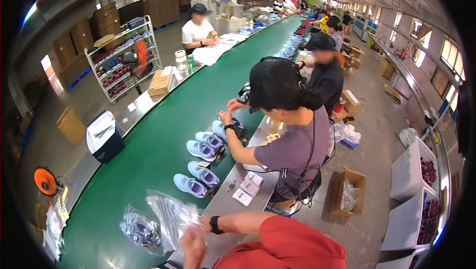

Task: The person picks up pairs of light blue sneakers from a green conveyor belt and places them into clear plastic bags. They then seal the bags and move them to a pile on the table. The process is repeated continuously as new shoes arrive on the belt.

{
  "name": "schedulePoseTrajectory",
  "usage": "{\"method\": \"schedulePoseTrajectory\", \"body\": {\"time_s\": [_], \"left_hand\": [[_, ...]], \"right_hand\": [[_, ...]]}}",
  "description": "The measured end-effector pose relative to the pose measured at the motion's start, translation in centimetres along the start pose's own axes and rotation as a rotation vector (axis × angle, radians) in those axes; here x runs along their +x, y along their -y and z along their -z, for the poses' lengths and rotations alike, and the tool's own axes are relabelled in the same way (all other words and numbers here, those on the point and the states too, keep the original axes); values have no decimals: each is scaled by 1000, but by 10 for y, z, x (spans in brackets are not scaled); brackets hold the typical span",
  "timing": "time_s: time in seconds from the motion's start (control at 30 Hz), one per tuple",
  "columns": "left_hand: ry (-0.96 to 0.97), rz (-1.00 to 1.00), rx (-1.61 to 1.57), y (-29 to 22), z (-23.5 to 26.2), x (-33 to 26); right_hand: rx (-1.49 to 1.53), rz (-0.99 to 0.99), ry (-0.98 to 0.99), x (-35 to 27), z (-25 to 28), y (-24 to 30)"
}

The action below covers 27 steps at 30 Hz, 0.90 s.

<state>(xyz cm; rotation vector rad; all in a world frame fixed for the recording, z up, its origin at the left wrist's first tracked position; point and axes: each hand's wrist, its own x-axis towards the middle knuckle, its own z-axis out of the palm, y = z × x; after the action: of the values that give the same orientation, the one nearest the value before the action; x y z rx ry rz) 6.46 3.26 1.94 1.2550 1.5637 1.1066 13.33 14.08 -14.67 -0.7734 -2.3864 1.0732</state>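
While blurred, both hands (194,232) grip a clear bag (171,217).

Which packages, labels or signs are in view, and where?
Clear plastic bag: in both hands, right hand under it, crinkled.
Second clear bag: on green belt, dark contents.
Small white cards: grey ledge, rectangular.
Open brown carton: floor, right.
Brown box: beside belt, left.
Stacked brown cartons: far wall.

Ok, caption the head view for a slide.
Both hands hold a clear plastic bag over the green conveyor belt beside light-blue sneakers.
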Motion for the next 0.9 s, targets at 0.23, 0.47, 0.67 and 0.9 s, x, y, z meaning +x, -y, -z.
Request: {"method": "schedulePoseTrajectory", "body": {"time_s": [0.23, 0.47, 0.67, 0.9], "left_hand": [[-219, -67, 73, 50, 59, 1], [-525, -49, 186, 62, 92, 52], [-616, -16, -74, 59, 126, 61], [-460, 43, 21, 69, 98, 73]], "right_hand": [[-549, -77, 281, 42, 17, 25], [-235, -114, 429, 42, 3, 77], [282, -221, -282, 37, 96, 47], [-584, -531, 170, 33, 70, -79]]}}
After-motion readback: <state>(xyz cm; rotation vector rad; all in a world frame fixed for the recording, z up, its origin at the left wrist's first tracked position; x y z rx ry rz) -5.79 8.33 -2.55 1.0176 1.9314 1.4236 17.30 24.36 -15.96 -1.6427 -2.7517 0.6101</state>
